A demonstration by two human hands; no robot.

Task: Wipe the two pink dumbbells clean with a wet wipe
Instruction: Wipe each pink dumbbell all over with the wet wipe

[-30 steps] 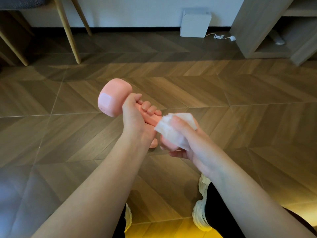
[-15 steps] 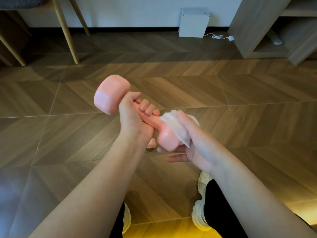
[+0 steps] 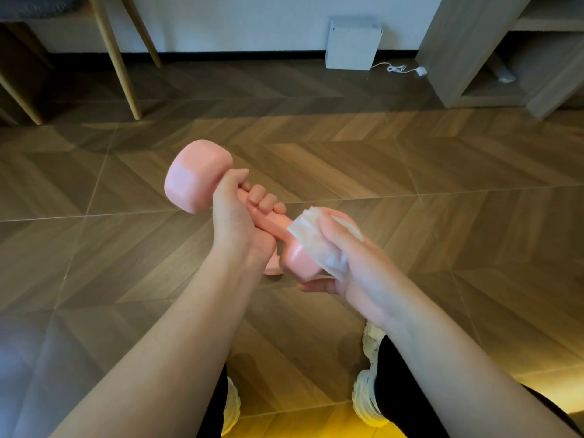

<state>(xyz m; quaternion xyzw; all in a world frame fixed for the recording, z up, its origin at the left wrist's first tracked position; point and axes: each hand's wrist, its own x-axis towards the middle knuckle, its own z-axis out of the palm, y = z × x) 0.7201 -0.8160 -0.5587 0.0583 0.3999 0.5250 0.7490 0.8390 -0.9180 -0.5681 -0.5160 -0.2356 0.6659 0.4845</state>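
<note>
- Holding a pink dumbbell (image 3: 196, 177) in the air over the wooden floor (image 3: 442, 191), tilted: far head up and to the left, near head lower right, closer to the person.
- Left grip (image 3: 234, 216) is wrapped round the handle just under the far head, fingers curled over the bar, fingertips showing on top.
- Right grip (image 3: 354, 263) holds a wet wipe (image 3: 319, 248) against the near head, fingers curled over it, thumb sticking out below the head.
- Wipe is white and crumpled and covers the right side of the near head. The left side of that head is bare and shiny.
- Pink sliver (image 3: 273, 268) just below the left wrist, mostly hidden, can't tell what it is.
- Bare forearms, black trousers and white shoes (image 3: 368, 390) at the bottom edge.
- Far back: white box (image 3: 352, 42) against the wall, white cable (image 3: 398, 69) beside it, wooden chair legs (image 3: 117, 58) top left, shelf unit (image 3: 458, 52) top right.
</note>
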